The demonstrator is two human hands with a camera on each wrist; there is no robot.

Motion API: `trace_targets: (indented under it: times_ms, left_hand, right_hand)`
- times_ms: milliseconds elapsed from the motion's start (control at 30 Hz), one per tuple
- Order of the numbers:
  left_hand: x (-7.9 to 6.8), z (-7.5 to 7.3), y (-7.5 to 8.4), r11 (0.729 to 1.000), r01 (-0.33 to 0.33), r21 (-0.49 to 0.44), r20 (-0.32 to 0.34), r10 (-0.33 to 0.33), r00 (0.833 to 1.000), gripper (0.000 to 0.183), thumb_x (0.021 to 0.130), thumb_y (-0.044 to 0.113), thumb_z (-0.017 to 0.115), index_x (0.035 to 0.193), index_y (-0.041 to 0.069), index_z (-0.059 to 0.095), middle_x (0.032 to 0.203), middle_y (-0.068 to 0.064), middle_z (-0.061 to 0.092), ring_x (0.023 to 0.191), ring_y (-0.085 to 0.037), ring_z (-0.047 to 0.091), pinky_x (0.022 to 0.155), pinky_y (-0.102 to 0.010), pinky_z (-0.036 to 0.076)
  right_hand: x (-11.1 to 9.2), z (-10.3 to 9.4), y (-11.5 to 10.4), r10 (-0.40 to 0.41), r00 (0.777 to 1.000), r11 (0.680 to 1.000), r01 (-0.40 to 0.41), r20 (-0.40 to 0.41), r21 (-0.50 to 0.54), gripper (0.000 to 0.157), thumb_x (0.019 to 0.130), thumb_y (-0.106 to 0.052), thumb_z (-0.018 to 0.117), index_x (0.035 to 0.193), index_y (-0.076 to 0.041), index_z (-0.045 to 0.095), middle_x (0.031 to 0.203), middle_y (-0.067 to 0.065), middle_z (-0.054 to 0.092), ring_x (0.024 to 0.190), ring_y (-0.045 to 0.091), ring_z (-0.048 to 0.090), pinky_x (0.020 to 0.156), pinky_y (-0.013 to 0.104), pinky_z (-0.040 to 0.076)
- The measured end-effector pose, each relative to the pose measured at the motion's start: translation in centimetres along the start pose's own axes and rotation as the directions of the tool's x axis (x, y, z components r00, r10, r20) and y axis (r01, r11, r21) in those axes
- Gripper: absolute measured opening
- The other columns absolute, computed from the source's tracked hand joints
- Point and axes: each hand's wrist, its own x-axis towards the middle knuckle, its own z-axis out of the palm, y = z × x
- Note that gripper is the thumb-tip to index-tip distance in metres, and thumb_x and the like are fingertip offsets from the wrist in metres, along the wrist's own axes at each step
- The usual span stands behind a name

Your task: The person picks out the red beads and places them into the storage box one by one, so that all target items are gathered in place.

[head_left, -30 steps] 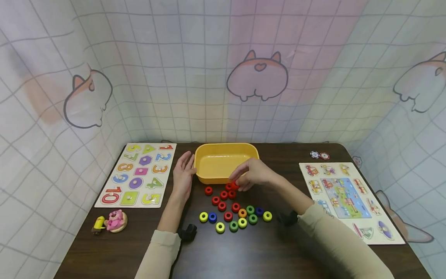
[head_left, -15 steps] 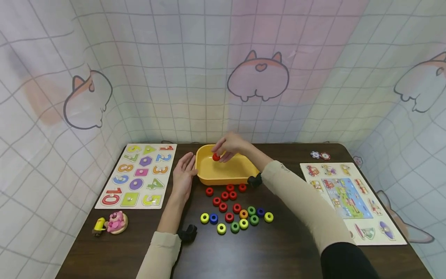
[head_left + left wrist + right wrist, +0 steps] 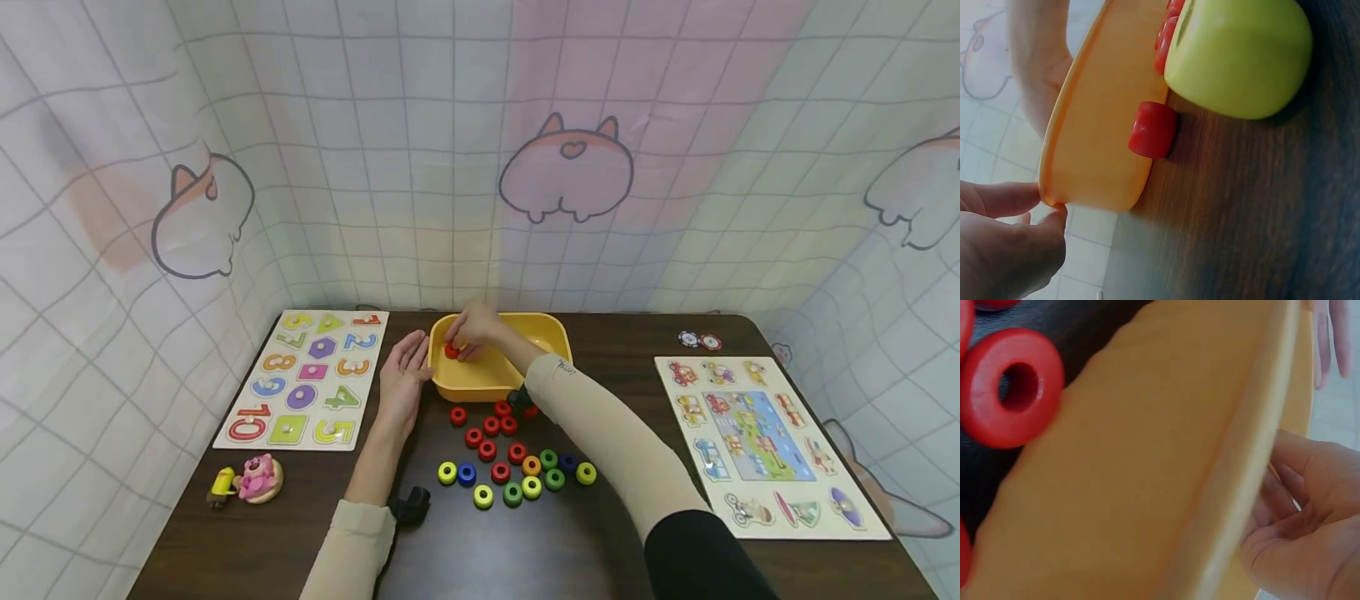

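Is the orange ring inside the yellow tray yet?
No, the head view shows the orange ring lying on the dark tabletop, on the person's side of the yellow tray.

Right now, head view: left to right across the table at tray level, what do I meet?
Number board → left hand → tray → picture board. Left out, overlapping in span: right hand at the tray, chips beyond the picture board.

Pale grid-patterned cloth [image 3: 420, 167] hangs beyond the counter's far edge and along both sides, bearing cartoon animals [image 3: 566, 177]. Soft light sheens the dark wood-grained counter [image 3: 495, 554].
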Motion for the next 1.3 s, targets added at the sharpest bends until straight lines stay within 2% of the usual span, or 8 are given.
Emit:
trace_targets:
  times_ms: [100,267,400,567,700,833,1000,1300]
  left_hand:
    - [0.1,0.1,0.1,1.000,-0.008,-0.007,0.004,0.008,1.000,0.069,0.084,-0.025,0.045,0.146,0.003,0.037,0.154,-0.014,0.034,0.140,-0.019,0.038,0.113,-0.031,0.035]
    - [0.2,0.1,0.1,1.000,0.005,-0.003,-0.023,-0.005,1.000,0.070,0.082,-0.025,0.046,0.146,0.005,0.038,0.155,-0.016,0.033,0.139,-0.018,0.040,0.112,-0.029,0.037]
    - [0.2,0.1,0.1,1.000,0.001,0.006,-0.027,-0.001,1.000,0.071,0.082,-0.025,0.046,0.145,0.005,0.038,0.154,-0.016,0.034,0.139,-0.019,0.040,0.113,-0.031,0.035]
    - [0.2,0.1,0.2,0.999,0.005,0.052,-0.036,-0.003,0.999,0.069,0.083,-0.022,0.048,0.145,0.008,0.040,0.151,-0.010,0.039,0.138,-0.017,0.041,0.112,-0.031,0.036]
    - [0.2,0.1,0.2,0.998,0.020,0.065,-0.036,-0.018,0.999,0.071,0.083,-0.022,0.047,0.147,0.007,0.038,0.151,-0.008,0.040,0.138,-0.016,0.041,0.111,-0.028,0.038]
    - [0.2,0.2,0.2,0.998,0.015,0.060,-0.032,-0.014,0.999,0.071,0.083,-0.023,0.047,0.147,0.006,0.037,0.151,-0.009,0.039,0.139,-0.017,0.040,0.111,-0.027,0.037]
    - [0.2,0.3,0.2,0.999,0.011,0.049,-0.035,-0.010,0.999,0.069,0.083,-0.023,0.048,0.143,0.010,0.042,0.151,-0.010,0.040,0.138,-0.016,0.042,0.111,-0.027,0.037]
    - [0.0,0.1,-0.2,0.999,0.013,-0.029,-0.056,-0.015,0.998,0.071,0.082,-0.026,0.046,0.146,0.005,0.038,0.152,-0.015,0.038,0.138,-0.019,0.042,0.111,-0.028,0.037]
  right_hand:
    - [-0.9,-0.5,-0.2,-0.035,0.999,0.999,0.035,0.001,0.004,0.024,0.087,0.001,0.066,0.110,0.002,0.071,0.102,0.019,0.072,0.089,0.038,0.071,0.081,0.048,0.058]
    - [-4.0,-2.2,-1.0,-0.171,0.985,0.984,0.171,-0.005,-0.040,0.022,0.088,-0.003,0.068,0.109,0.001,0.072,0.098,0.013,0.074,0.086,0.033,0.072,0.074,0.041,0.061]
    - [-8.0,-3.4,-1.8,-0.270,0.963,0.960,0.270,0.017,-0.079,0.016,0.087,-0.006,0.071,0.103,-0.005,0.074,0.094,0.008,0.074,0.080,0.026,0.073,0.065,0.031,0.061]
    - [-13.2,-3.5,-1.1,-0.327,0.936,0.923,0.346,0.132,-0.170,0.014,0.086,-0.011,0.074,0.100,-0.011,0.076,0.091,0.002,0.075,0.079,0.021,0.073,0.067,0.032,0.061]
    - [-16.0,-2.8,0.8,-0.277,0.935,0.924,0.323,0.221,-0.207,0.012,0.084,-0.011,0.076,0.095,-0.014,0.077,0.087,-0.001,0.075,0.076,0.019,0.071,0.069,0.038,0.061]
    - [-17.4,-2.0,3.1,-0.179,0.950,0.943,0.239,0.255,-0.231,0.012,0.081,-0.010,0.077,0.093,-0.011,0.077,0.083,-0.001,0.074,0.072,0.016,0.069,0.066,0.037,0.061]
    - [-17.6,-1.2,5.5,-0.114,0.959,0.958,0.175,0.261,-0.225,0.013,0.080,-0.008,0.078,0.093,-0.009,0.078,0.082,0.000,0.074,0.071,0.019,0.070,0.062,0.036,0.061]
    - [-16.9,-0.3,7.7,-0.083,0.949,0.987,0.120,0.304,-0.104,0.016,0.079,0.002,0.075,0.093,-0.006,0.077,0.086,0.008,0.075,0.069,0.032,0.072,0.061,0.043,0.061]
